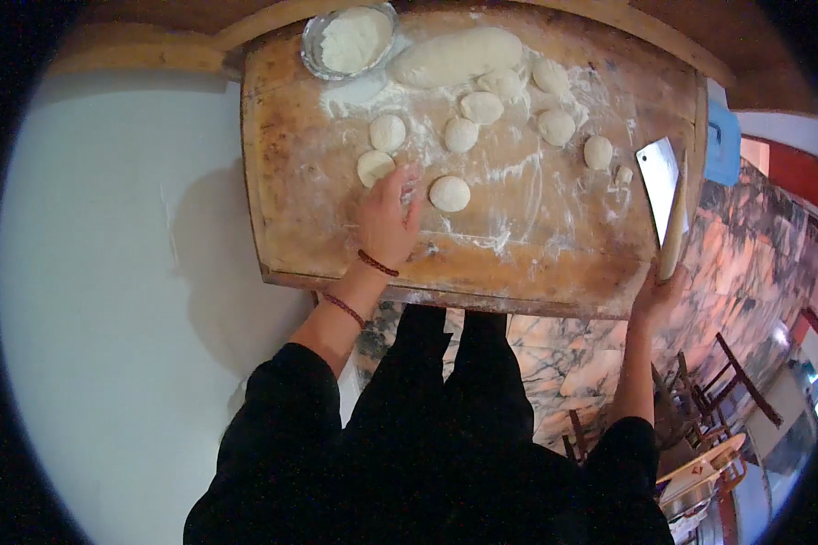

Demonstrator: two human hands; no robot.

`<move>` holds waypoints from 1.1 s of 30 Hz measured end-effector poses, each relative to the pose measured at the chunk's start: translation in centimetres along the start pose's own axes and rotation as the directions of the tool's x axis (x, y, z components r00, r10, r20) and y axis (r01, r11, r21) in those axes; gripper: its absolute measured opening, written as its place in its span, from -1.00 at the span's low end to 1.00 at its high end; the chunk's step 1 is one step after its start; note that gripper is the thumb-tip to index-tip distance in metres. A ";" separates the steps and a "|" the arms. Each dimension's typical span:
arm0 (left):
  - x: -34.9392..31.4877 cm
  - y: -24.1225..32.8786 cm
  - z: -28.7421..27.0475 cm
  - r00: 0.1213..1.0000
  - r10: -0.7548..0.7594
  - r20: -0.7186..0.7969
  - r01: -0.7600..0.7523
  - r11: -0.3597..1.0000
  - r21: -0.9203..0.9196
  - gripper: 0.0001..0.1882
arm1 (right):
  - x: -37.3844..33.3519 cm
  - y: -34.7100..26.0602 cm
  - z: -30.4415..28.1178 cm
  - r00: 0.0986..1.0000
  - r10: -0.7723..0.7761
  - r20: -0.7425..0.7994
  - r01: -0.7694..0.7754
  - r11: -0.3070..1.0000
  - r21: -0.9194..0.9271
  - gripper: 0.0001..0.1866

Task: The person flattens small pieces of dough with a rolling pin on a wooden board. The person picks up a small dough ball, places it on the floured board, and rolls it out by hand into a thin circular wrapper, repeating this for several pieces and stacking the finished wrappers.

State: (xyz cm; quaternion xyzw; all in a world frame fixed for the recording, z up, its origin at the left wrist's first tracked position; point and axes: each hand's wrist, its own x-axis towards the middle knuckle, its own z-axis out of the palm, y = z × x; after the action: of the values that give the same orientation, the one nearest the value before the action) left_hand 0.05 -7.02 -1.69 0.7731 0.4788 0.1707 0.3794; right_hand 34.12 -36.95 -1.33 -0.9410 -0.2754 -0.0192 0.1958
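A single head camera looks almost straight down, from standing height, at the floured board (pixel 318 227) and the person's own legs. Its fisheye lens bends the board's edges and darkens the picture's corners.

A flour-dusted rectangular wooden board (pixel 318 227) carries small round dough pieces (pixel 450 193), a long dough loaf (pixel 454 56) at twelve o'clock, a glass flour bowl (pixel 350 41) at eleven, and a steel cleaver (pixel 659 177) at three.

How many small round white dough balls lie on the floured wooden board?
9: five across the middle row, two up top, two beside the left hand at. Others may be hidden.
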 end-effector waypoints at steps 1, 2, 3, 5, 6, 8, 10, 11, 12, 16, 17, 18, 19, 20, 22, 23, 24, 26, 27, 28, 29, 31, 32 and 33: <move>-0.5 0.6 0.2 1.000 -0.005 0.006 0.005 1.000 -0.003 -0.51 | -0.7 -1.7 -0.6 0.983 0.147 0.106 -0.153 0.986 0.058 -0.68; -0.8 1.8 0.5 0.998 0.039 0.053 -0.044 0.995 0.094 -0.48 | -1.5 -3.4 -1.6 0.965 0.118 0.236 -0.130 0.991 0.039 -0.65; -0.8 2.9 1.2 0.990 0.090 0.107 -0.108 0.978 0.180 -0.45 | -2.8 -3.7 -1.1 0.986 0.007 0.166 -0.034 0.987 0.160 -0.67; -0.5 1.8 3.9 0.996 0.077 0.044 -0.078 0.996 0.032 -0.46 | -5.0 -4.6 -0.2 0.983 -0.030 0.182 -0.018 0.966 0.258 -0.69; -0.7 1.3 4.9 0.999 0.047 -0.015 -0.048 0.993 -0.107 -0.48 | -5.7 -5.2 -0.1 0.960 0.043 0.277 -0.110 0.967 0.231 -0.68; -0.6 3.0 5.1 1.000 0.008 -0.030 -0.010 0.998 -0.062 -0.51 | -6.9 -5.7 0.5 0.981 0.030 0.193 -0.093 0.941 0.324 -0.72; -0.2 3.6 4.9 0.965 -0.198 0.171 0.228 0.957 -0.178 -0.47 | -7.3 -7.3 0.3 0.952 0.167 0.255 -0.277 0.823 0.495 -0.75; -0.6 3.9 4.9 0.964 -0.197 0.177 0.229 0.957 -0.179 -0.47 | -7.8 -6.4 0.7 0.974 0.102 0.204 -0.186 0.872 0.452 -0.76; -1.0 4.3 4.8 0.987 -0.030 0.155 0.045 0.994 -0.099 -0.50 | -7.5 -6.9 0.3 0.974 0.100 0.202 -0.183 0.874 0.451 -0.76; -4.3 4.7 5.6 0.849 0.428 0.312 -0.486 0.862 0.141 -0.54 | -7.4 -9.6 -1.4 0.917 0.211 0.338 -0.340 0.855 0.391 -0.77; -4.9 4.7 5.7 0.803 0.505 0.317 -0.565 0.814 0.133 -0.59 | -7.4 -9.7 -1.7 0.886 0.263 0.381 -0.416 0.815 0.404 -0.77; -4.9 5.1 5.9 0.797 0.512 0.321 -0.571 0.812 0.122 -0.59 | -7.7 -9.3 -1.8 0.886 0.274 0.373 -0.420 0.815 0.399 -0.77; -4.8 5.5 6.2 0.856 0.408 0.318 -0.450 0.890 0.072 -0.56 | -8.1 -8.7 -1.7 0.911 0.242 0.333 -0.385 0.788 0.481 -0.76; -4.5 5.9 6.5 0.900 0.295 0.322 -0.318 0.948 0.022 -0.52 | -8.3 -8.2 -1.9 0.934 0.212 0.288 -0.344 0.755 0.559 -0.75; -1.8 6.5 7.6 0.931 0.122 0.343 -0.143 0.989 0.036 -0.42 | -8.6 -8.6 -2.2 0.933 0.182 0.309 -0.323 0.801 0.505 -0.76; -0.5 7.3 8.9 0.945 0.205 0.254 -0.252 0.952 0.171 -0.35 | -8.7 -8.8 -2.5 0.932 0.154 0.327 -0.295 0.846 0.444 -0.76; 0.2 8.2 10.5 0.935 0.304 0.182 -0.347 0.892 0.290 -0.26 | -8.7 -8.8 -3.1 0.934 0.164 0.319 -0.297 0.850 0.434 -0.76; 0.0 7.5 12.5 0.899 0.368 0.239 -0.433 0.828 0.356 -0.20 | -9.0 -9.3 -3.8 0.919 0.150 0.364 -0.293 0.878 0.378 -0.75; 0.3 7.8 13.0 0.855 0.422 0.301 -0.515 0.756 0.403 -0.14 | -9.5 -8.9 -3.5 0.899 0.174 0.403 -0.350 0.839 0.418 -0.77; 0.3 8.0 13.3 0.852 0.423 0.307 -0.519 0.754 0.402 -0.14 | -9.8 -8.4 -3.5 0.898 0.180 0.402 -0.355 0.836 0.418 -0.77; -0.1 8.1 13.3 0.856 0.385 0.347 -0.505 0.767 0.395 -0.12 | -10.1 -8.0 -3.4 0.916 0.164 0.366 -0.325 0.838 0.438 -0.77; -0.4 8.6 13.1 0.856 0.339 0.391 -0.489 0.777 0.396 -0.09 | -10.7 -7.5 -3.1 0.914 0.188 0.359 -0.342 0.832 0.436 -0.76; -0.4 8.8 13.1 0.857 0.338 0.389 -0.487 0.778 0.397 -0.08 | -10.8 -7.2 -2.8 0.913 0.190 0.362 -0.347 0.830 0.438 -0.76; -0.4 9.1 13.2 0.860 0.339 0.380 -0.484 0.778 0.401 -0.07 | -10.5 -7.2 -2.8 0.908 0.200 0.369 -0.356 0.831 0.427 -0.76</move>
State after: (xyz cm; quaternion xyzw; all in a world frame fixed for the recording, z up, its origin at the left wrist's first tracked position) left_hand 13.65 -15.24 -3.46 0.9454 0.2630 0.0114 0.1921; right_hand 21.63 -37.82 2.36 -0.8828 -0.1569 0.2269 0.3802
